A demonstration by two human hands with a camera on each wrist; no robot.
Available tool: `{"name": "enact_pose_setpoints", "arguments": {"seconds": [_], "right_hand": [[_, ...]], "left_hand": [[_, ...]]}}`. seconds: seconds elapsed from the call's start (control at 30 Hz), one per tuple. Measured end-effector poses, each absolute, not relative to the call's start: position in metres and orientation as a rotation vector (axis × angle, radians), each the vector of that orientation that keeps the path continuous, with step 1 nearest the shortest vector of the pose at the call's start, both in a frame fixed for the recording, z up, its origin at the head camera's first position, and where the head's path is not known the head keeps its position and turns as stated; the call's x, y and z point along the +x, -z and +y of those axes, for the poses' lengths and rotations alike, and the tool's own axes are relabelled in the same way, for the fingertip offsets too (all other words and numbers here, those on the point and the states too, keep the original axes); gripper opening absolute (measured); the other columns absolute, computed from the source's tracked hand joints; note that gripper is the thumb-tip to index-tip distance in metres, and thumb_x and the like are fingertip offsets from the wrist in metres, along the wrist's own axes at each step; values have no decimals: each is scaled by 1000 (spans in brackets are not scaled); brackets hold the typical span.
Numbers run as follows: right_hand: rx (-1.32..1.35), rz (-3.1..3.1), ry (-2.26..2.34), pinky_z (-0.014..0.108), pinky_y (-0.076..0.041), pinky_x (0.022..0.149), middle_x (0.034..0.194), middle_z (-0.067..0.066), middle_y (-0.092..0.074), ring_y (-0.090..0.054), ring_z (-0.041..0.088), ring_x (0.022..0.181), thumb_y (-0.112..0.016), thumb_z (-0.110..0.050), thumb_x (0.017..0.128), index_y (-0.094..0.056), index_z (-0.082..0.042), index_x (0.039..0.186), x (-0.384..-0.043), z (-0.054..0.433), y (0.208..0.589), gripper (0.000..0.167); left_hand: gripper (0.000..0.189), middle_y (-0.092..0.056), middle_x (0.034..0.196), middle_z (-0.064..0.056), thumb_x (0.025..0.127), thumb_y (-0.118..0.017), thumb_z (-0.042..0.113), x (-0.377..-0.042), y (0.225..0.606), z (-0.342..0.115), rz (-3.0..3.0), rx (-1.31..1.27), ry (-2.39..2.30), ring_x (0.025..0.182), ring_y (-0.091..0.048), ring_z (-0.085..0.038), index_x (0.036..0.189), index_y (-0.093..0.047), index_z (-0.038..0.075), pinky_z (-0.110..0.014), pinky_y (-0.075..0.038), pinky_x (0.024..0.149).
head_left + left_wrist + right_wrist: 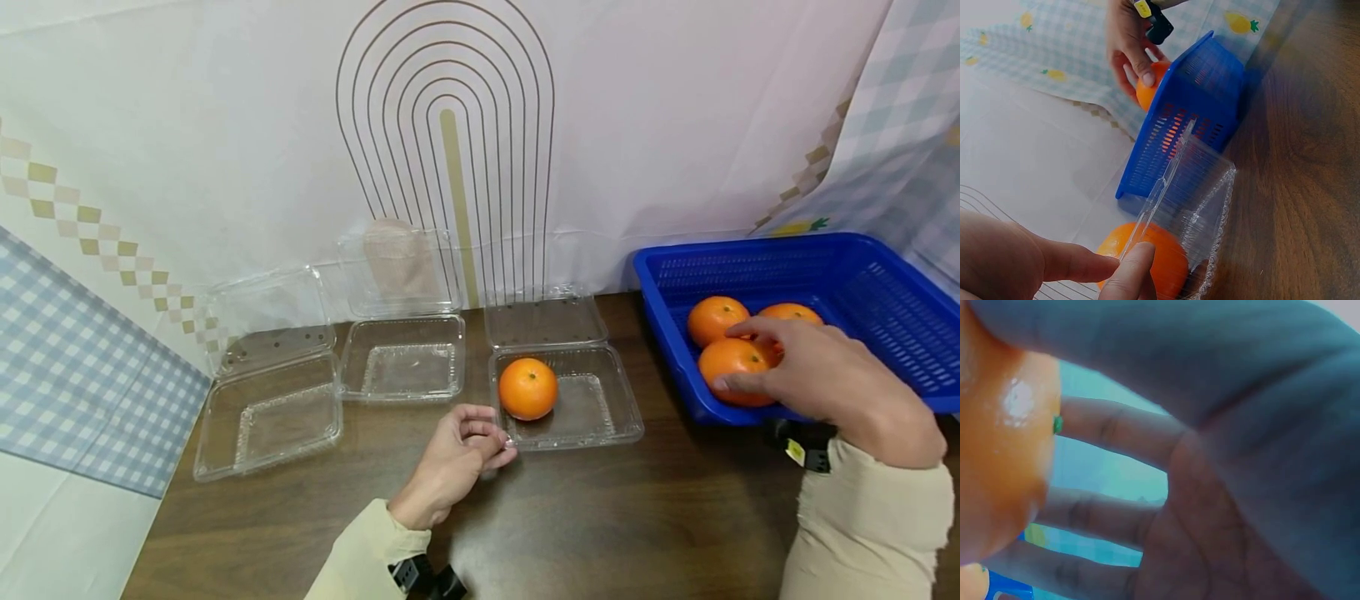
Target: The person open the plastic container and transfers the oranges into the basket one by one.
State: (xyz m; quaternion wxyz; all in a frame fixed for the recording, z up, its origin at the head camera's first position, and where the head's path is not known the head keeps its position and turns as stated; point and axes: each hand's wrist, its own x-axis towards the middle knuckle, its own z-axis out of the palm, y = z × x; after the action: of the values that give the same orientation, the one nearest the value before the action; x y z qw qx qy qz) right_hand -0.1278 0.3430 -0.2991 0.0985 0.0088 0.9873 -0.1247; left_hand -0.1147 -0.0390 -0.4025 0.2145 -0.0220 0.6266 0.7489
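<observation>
My left hand (459,457) pinches the near left corner of a clear plastic clamshell box (600,421) between thumb and forefinger. An orange (528,388) sits in the left half of that box, whose lid (546,323) stands open behind it. At the right, my right hand (840,367) grips another orange (729,363) over the near left part of a blue plastic basket (870,246). The right wrist view shows thumb and fingers around this orange (1004,444), its green stem spot facing the palm. Two more oranges, one at the left (717,318) and one partly hidden (797,312), lie behind it.
Two more clear clamshell boxes, a middle one (405,387) and a left one (288,429), stand with lids raised and nothing inside. A patterned cloth (225,150) hangs right behind the boxes and basket. Brown wooden tabletop (600,525) lies in front.
</observation>
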Motion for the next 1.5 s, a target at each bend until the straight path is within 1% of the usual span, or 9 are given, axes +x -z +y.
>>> {"name": "enact_pose_setpoints", "arguments": {"seconds": [0.1, 0.23, 0.33, 0.47, 0.57, 0.7, 0.97, 1.17, 1.5], "right_hand": [[-23, 2887, 406, 55, -53, 77, 119, 31, -64, -59, 41, 97, -76, -48, 88, -50, 6, 140, -131, 344, 303, 79], [-57, 2852, 419, 53, -55, 78, 113, 27, -68, -62, 36, 92, -77, -38, 88, -50, 5, 139, -135, 343, 308, 72], [-71, 2856, 414, 53, -56, 76, 110, 27, -68, -62, 35, 90, -78, -34, 87, -52, 5, 138, -137, 344, 310, 70], [-76, 2858, 425, 54, -55, 76, 115, 30, -66, -62, 39, 93, -79, -32, 85, -53, 2, 138, -140, 347, 314, 67], [-85, 2844, 434, 49, -54, 74, 116, 28, -66, -61, 37, 93, -80, -28, 85, -54, -1, 137, -141, 348, 315, 64], [-118, 2841, 469, 44, -54, 74, 112, 27, -67, -61, 36, 90, -80, -19, 83, -56, 1, 134, -141, 349, 315, 59], [-166, 2877, 474, 55, -55, 79, 117, 34, -63, -61, 44, 95, -74, 0, 78, -56, 10, 129, -140, 349, 319, 55], [-138, 2836, 460, 60, -56, 81, 120, 39, -59, -58, 54, 105, -73, 0, 84, -53, 9, 133, -143, 348, 319, 53], [-113, 2819, 457, 55, -57, 77, 117, 38, -60, -60, 50, 100, -73, -4, 87, -52, 9, 134, -145, 346, 317, 53]], "left_hand": [[42, -55, 102, -13, 95, -57, -13, -115, 403, -39, 1738, -60, -2079, 85, -64, -13, 133, -39, -13, -26, -65, 87], [42, -56, 102, -13, 95, -57, -14, -115, 403, -39, 1734, -56, -2082, 85, -64, -13, 133, -38, -13, -26, -65, 87], [42, -56, 102, -14, 95, -57, -14, -115, 403, -39, 1731, -52, -2084, 85, -64, -13, 133, -38, -13, -26, -65, 87], [42, -56, 102, -14, 95, -57, -14, -115, 403, -39, 1730, -51, -2085, 85, -64, -13, 133, -38, -13, -26, -65, 87], [42, -56, 102, -14, 95, -57, -14, -115, 402, -39, 1729, -52, -2083, 85, -64, -13, 133, -38, -13, -26, -65, 87], [42, -56, 102, -14, 95, -57, -14, -115, 402, -39, 1729, -57, -2081, 85, -64, -13, 133, -38, -13, -26, -65, 87], [42, -56, 101, -13, 95, -57, -14, -115, 403, -39, 1732, -56, -2084, 85, -64, -13, 132, -38, -13, -26, -65, 87], [41, -56, 101, -13, 95, -57, -13, -115, 403, -39, 1733, -57, -2083, 84, -65, -13, 132, -39, -13, -26, -65, 87], [43, -56, 101, -13, 94, -57, -15, -115, 402, -39, 1731, -51, -2083, 85, -64, -13, 133, -38, -13, -26, -65, 88]]}}
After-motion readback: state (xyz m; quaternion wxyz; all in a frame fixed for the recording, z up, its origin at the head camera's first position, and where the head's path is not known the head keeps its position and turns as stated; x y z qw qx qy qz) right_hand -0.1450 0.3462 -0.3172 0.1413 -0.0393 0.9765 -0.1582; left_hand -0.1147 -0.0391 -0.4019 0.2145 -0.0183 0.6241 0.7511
